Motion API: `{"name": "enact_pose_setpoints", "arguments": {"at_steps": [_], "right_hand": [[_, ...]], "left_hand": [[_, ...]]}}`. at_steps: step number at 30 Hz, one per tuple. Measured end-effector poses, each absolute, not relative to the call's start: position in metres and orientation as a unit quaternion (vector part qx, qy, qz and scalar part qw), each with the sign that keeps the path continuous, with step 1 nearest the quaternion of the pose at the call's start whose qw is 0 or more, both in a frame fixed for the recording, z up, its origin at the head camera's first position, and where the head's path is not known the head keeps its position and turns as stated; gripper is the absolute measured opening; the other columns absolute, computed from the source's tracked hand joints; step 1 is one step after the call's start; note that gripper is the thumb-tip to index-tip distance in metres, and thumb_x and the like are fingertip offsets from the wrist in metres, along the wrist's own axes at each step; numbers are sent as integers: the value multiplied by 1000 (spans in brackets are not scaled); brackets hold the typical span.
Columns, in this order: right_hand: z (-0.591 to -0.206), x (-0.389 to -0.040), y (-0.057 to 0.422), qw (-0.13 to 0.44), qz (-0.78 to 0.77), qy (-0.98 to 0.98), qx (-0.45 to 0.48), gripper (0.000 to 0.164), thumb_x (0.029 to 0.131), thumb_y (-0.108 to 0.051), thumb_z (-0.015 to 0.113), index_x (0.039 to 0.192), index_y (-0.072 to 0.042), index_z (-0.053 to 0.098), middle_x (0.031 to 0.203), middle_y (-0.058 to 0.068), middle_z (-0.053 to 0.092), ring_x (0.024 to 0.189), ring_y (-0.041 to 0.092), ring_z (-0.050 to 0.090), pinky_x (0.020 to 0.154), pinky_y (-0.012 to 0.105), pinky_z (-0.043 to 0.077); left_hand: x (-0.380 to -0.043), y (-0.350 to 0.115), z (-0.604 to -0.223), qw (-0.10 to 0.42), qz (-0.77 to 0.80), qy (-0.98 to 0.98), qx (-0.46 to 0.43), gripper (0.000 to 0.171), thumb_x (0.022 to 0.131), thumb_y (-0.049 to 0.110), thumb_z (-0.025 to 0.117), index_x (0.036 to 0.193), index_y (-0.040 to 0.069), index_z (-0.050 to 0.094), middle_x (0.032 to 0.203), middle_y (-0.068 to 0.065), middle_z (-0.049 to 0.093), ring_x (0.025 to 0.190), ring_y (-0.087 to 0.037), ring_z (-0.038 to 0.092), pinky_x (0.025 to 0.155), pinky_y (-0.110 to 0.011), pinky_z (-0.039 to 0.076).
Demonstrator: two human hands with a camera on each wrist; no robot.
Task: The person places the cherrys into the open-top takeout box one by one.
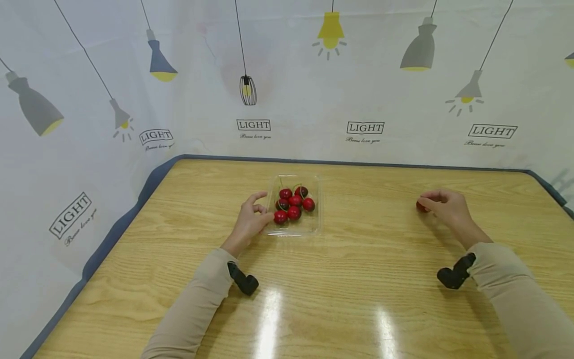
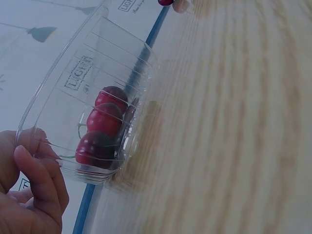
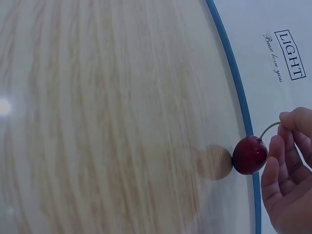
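Note:
Toward the back of the table sits a clear plastic box with several red cherries inside, some with green stems. My left hand pinches the box's left wall between thumb and fingers; the left wrist view shows the thumb over the rim. Well to the right, my right hand holds a single dark red cherry. In the right wrist view its green stem is pinched between thumb and forefinger, and the fruit hangs low, close to the tabletop.
The glossy wooden table has a blue edge along the back. A white cloth backdrop printed with lamps rises behind and at the sides. Black wrist-camera mounts stick out from both sleeves.

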State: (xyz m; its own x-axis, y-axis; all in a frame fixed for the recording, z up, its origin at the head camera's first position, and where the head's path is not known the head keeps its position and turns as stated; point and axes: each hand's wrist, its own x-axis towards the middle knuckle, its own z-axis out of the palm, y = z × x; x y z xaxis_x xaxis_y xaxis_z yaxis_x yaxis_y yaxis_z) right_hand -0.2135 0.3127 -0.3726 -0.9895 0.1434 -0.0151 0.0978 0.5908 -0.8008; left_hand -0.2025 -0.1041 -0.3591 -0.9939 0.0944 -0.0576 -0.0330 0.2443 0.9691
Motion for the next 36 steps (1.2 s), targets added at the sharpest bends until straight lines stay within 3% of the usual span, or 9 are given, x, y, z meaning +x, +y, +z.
{"name": "enact_pose_setpoints", "arguments": {"at_steps": [4, 13, 21, 28, 36], "right_hand": [[-370, -213, 311, 23, 460, -885, -65, 47, 83, -39, 56, 108, 1, 53, 80, -15, 51, 74, 3, 49, 62, 23, 45], [-401, -237, 326, 40, 500, -863, -63, 40, 76, -44, 63, 98, -10, 59, 83, -10, 55, 73, 4, 52, 59, 19, 47], [-378, -224, 308, 25, 505, -861, -55, 38, 78, -41, 62, 98, -8, 59, 83, -10, 56, 73, 6, 53, 62, 23, 48], [-363, -215, 294, 25, 479, -877, -36, 43, 84, -34, 57, 106, 3, 53, 81, -14, 52, 73, 1, 50, 64, 23, 48], [-360, -215, 285, 31, 482, -876, -14, 44, 84, -32, 57, 106, 5, 53, 78, -16, 53, 71, 0, 51, 64, 23, 48]], "left_hand": [[-203, -104, -360, 52, 615, 786, 22, 58, 77, -6, 50, 132, 1, 34, 66, -3, 39, 38, -4, 30, 38, -19, 29], [-209, -106, -367, 53, 615, 787, 18, 59, 76, -6, 52, 132, 2, 34, 65, -3, 39, 38, -5, 31, 37, -20, 29], [-222, -108, -384, 46, 615, 787, 5, 59, 75, -3, 54, 131, 10, 38, 66, -1, 40, 40, -7, 33, 37, -20, 30], [-221, -108, -385, 38, 613, 789, 5, 59, 75, -3, 54, 130, 10, 38, 66, -2, 40, 41, -8, 32, 37, -20, 30], [-222, -108, -386, 37, 615, 787, 8, 60, 74, -4, 53, 130, 9, 38, 65, -1, 40, 39, -7, 32, 36, -19, 29]]}}
